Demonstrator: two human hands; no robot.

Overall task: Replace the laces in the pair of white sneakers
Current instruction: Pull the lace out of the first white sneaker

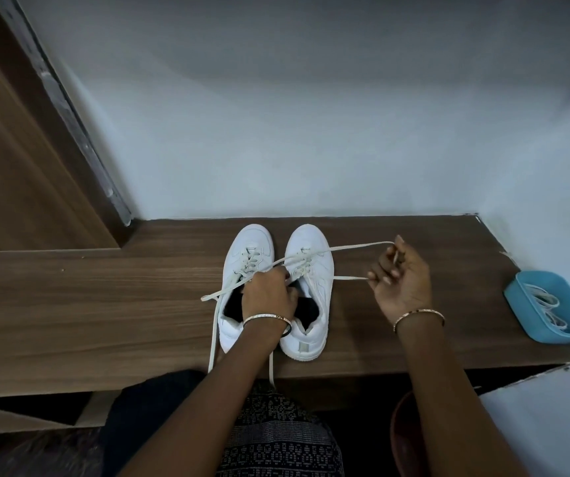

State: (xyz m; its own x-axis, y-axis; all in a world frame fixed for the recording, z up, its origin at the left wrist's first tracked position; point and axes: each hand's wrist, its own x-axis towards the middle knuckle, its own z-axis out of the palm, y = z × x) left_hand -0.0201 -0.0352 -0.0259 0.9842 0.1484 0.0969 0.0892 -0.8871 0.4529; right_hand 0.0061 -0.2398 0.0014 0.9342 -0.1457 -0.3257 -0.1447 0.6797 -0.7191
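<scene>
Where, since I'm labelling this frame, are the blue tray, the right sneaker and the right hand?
blue tray (pixel 521 313), head view, near side wall.
right sneaker (pixel 308 239), head view, toe cap.
right hand (pixel 405 290), head view, palm.

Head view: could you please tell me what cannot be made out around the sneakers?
- Head view: left hand covers the upper eyelets of the sneakers; its grip is hidden.
- Head view: laces in the blue tray are too small to count.
- Head view: a loose lace end fades against the patterned lap.
</scene>
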